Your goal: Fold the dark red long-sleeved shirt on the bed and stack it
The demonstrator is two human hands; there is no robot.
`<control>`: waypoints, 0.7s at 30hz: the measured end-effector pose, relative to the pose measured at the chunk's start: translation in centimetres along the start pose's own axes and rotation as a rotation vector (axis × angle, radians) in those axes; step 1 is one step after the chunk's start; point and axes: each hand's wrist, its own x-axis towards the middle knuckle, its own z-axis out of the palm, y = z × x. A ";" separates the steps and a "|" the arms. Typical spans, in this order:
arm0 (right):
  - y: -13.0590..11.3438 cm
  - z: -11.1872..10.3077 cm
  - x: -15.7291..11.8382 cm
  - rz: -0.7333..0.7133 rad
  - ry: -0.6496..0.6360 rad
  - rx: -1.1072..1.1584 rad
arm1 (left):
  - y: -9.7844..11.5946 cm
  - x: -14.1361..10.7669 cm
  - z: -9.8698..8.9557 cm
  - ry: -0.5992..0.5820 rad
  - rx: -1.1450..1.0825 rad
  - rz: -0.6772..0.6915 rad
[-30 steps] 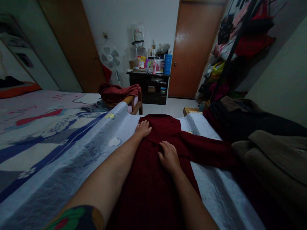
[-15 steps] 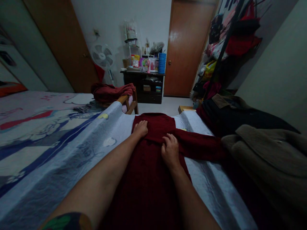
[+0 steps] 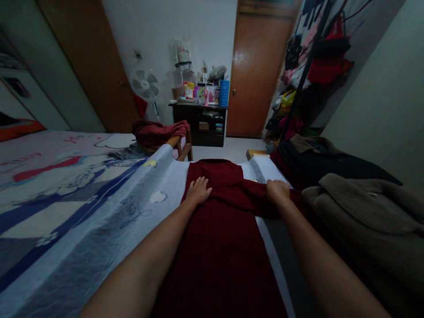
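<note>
Fingers of the left hand (image 3: 197, 192) are lying flat, loosely spread, gripping nothing; those of the right hand (image 3: 278, 192) are curling over cloth, can't tell if pinching. Pale-blue sheet (image 3: 165, 176) is carrying the maroon garment (image 3: 215, 256). I'd be anchoring with the left, smoothing without twisting. Long axis is running away from the person; sleeve (image 3: 254, 196) is pointing right; collar (image 3: 215, 161) is facing the far edge.

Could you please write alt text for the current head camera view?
A person's left hand rests on a dark red garment while the right hand grips its sleeve. The garment lies on a pale blanket, with piled clothes to the right.
</note>
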 end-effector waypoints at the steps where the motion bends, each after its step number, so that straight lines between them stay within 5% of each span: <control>1: 0.1 -0.1 -0.1 0.010 -0.015 -0.020 | 0.1 -0.1 0.0 0.004 -0.004 0.000; 6: 0.2 -2.3 -0.9 0.021 -0.085 -0.066 | 0.2 -0.2 -0.4 -0.013 -0.030 -0.015; 11: -0.5 -6.0 -2.4 -0.141 -0.190 0.013 | 0.3 -0.3 -0.4 -0.018 -0.118 -0.021; 21: -6.3 -10.6 -9.6 -0.348 -0.048 0.207 | 0.6 0.8 -3.4 -0.013 -0.573 -0.102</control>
